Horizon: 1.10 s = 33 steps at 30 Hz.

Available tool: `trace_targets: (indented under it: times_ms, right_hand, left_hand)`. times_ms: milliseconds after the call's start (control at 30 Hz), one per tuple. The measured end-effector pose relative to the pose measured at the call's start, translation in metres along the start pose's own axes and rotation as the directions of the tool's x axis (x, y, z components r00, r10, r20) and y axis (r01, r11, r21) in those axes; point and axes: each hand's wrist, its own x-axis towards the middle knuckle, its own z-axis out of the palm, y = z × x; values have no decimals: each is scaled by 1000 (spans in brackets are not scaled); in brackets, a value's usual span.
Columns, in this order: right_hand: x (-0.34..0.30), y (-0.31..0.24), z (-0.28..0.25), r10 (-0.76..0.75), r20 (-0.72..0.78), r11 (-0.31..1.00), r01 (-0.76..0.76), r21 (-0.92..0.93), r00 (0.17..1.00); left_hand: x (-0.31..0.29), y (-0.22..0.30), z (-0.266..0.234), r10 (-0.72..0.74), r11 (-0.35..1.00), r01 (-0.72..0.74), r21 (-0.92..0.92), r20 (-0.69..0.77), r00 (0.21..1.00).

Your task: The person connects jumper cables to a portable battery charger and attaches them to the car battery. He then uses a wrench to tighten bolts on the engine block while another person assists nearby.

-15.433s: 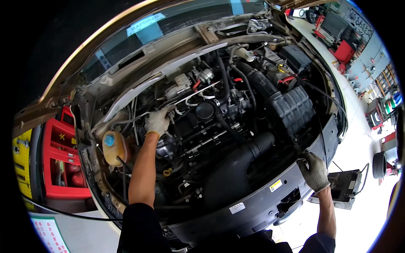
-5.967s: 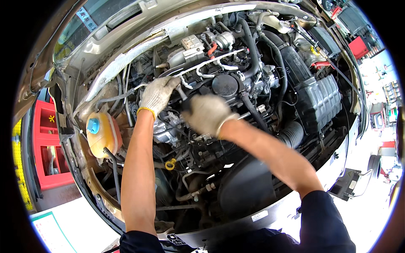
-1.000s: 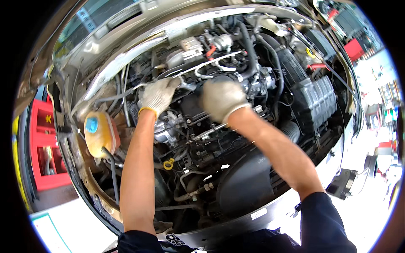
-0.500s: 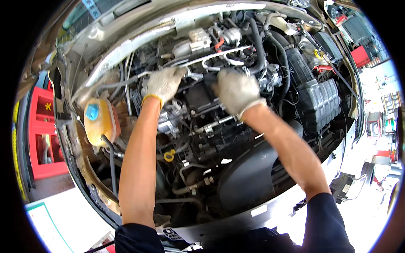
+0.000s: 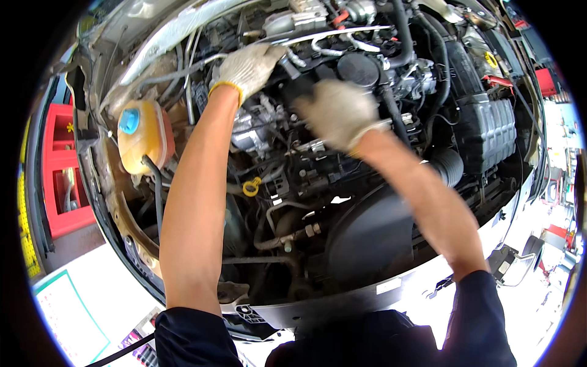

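Note:
Both my hands wear off-white knit gloves and are over a car's engine. My left hand [image 5: 249,68] is closed at the upper end of a silver, cylinder-ended tool [image 5: 289,67], beside a thin metal pipe. The tool's dark body [image 5: 296,89] runs toward my right hand [image 5: 342,113], which is smeared by motion and appears curled round it. The exact kind of tool does not show. Just beyond my right hand sits a round black cap [image 5: 358,70]. A yellow dipstick ring [image 5: 251,187] stands out nearer to me, between my forearms.
An amber coolant tank [image 5: 142,144] with a blue cap stands at the left. A ribbed black box [image 5: 489,137] and thick hoses fill the right. The black fan shroud [image 5: 370,235] lies near the front edge. A red tool cabinet [image 5: 58,174] is outside the car, left.
The view has shifted, so the engine appears higher. My right hand has come nearer and slightly left over the engine, uncovering the round cap. The silver tool end shows more clearly beside my left hand.

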Motion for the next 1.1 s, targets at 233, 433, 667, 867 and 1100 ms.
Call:
trace_targets:
  times_ms: [233, 433, 667, 867, 1100]
  right_hand:
    - [11, 66, -35, -5, -100, 998, 12, 66, 995]
    - [27, 80, -25, -5, 260, 764, -164, 624, 966]
    - [8, 63, -11, 43, 203, 689, -176, 703, 978]
    - [-5, 25, 28, 148, 119, 603, -185, 776, 982]
    - [6, -5, 80, 209, -168, 720, -35, 693, 963]
  left_hand:
    - [-2, 32, -12, -26, 999, 22, 44, 90, 996]
    - [3, 31, -12, -11, 998, 5, 67, 90, 996]
    - [2, 34, -11, -1, 998, -6, 63, 109, 994]
    - [0, 40, -14, 4, 998, -12, 68, 125, 992]
    - [10, 18, -10, 85, 996, -85, -7, 99, 991]
